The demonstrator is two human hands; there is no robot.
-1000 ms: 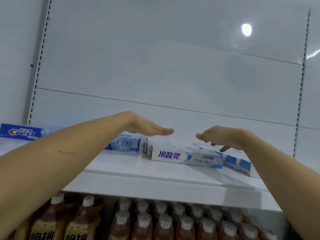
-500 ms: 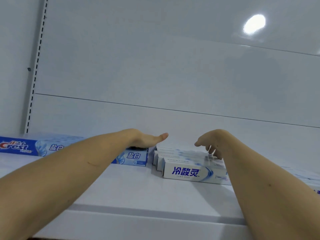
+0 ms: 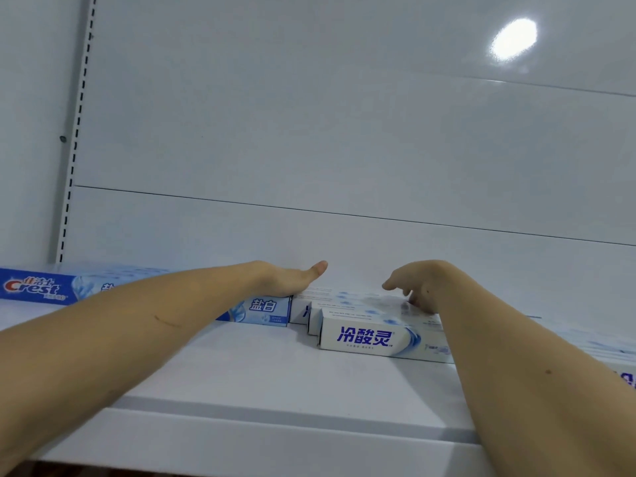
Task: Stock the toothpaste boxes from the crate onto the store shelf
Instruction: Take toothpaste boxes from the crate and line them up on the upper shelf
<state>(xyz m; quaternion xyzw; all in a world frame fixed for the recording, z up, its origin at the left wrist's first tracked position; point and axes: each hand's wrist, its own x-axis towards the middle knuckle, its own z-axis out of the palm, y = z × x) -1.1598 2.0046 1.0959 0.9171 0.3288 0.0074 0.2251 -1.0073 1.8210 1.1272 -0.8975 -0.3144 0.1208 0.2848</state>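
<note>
A group of white toothpaste boxes with blue lettering (image 3: 364, 337) lies on the white store shelf (image 3: 241, 376), stepped one behind another. To their left lies a blue Crest box (image 3: 261, 309), partly hidden by my left forearm. My left hand (image 3: 292, 278) lies flat, fingers straight, on top of the Crest box's right end. My right hand (image 3: 416, 284) hangs above the white boxes, its fingertips touching the top of the rear ones, fingers loosely bent. More boxes (image 3: 616, 352) show at the far right behind my right arm. The crate is out of view.
The white back panel (image 3: 344, 149) rises right behind the boxes. A slotted upright (image 3: 74, 149) runs down the left side. The shelf's front lip (image 3: 258, 432) crosses below my arms.
The view has risen and closed in on the shelf; the bottles below are gone from sight. Both hands came down from above the boxes, the left now lying on the Crest box, the right touching the white ones.
</note>
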